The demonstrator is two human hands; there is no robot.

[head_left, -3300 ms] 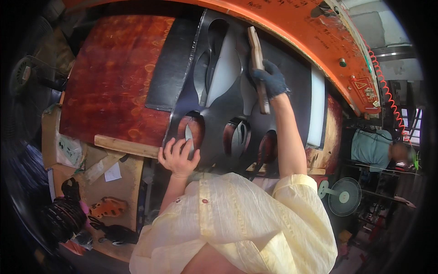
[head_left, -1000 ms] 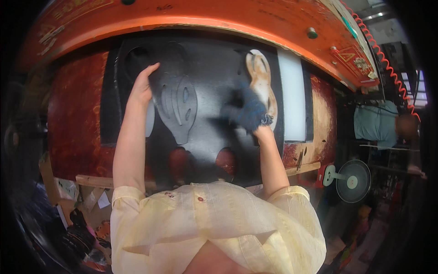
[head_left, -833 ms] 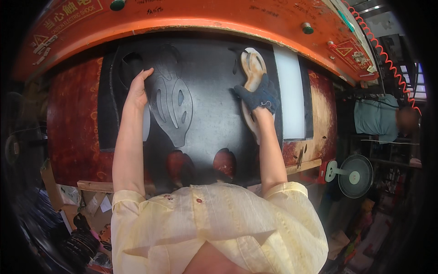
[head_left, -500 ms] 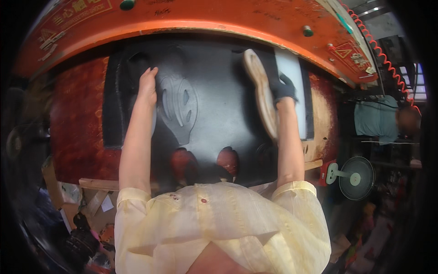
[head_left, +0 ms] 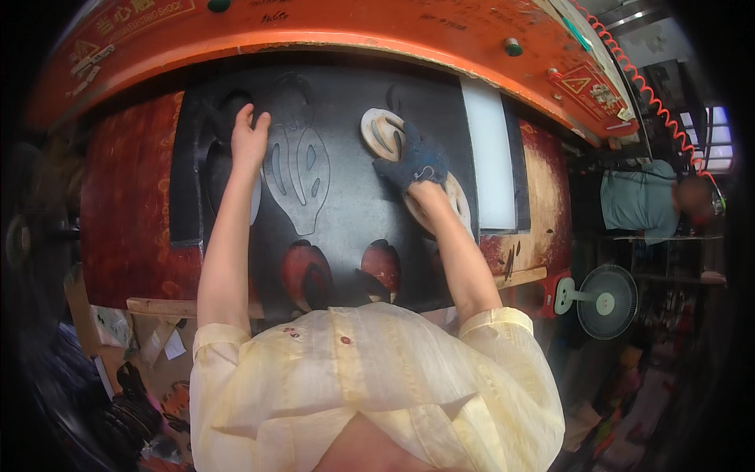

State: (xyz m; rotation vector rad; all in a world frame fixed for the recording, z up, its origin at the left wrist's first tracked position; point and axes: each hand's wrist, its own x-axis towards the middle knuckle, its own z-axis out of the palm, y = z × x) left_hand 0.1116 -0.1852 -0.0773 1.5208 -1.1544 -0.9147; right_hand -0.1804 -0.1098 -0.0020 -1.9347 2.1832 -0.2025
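My right hand [head_left: 417, 157], in a dark work glove, grips a pale sole-shaped cutting die [head_left: 383, 134] by its middle. The die lies nearly flat over the right part of a black sheet [head_left: 354, 189]; glove and wrist hide its middle. My bare left hand [head_left: 250, 138] is at the sheet's left side, thumb and fingers apart, with nothing visible in it. Beside this hand, a sole-shaped outline with slots [head_left: 297, 181] is cut into the sheet. Two rounded holes along the near edge show the red surface [head_left: 381, 266] beneath.
An orange machine beam [head_left: 330, 35] spans the far side, with a green button [head_left: 513, 48] on it. A white board [head_left: 489, 157] lies at the sheet's right. Right of the bench stand a fan [head_left: 605, 301] and, farther back, another person [head_left: 641, 200]. A wooden strip [head_left: 161, 307] edges the bench.
My right hand has moved left with the die, which has gone from tilted on edge to nearly flat. My left hand has shifted slightly and its fingers have spread.
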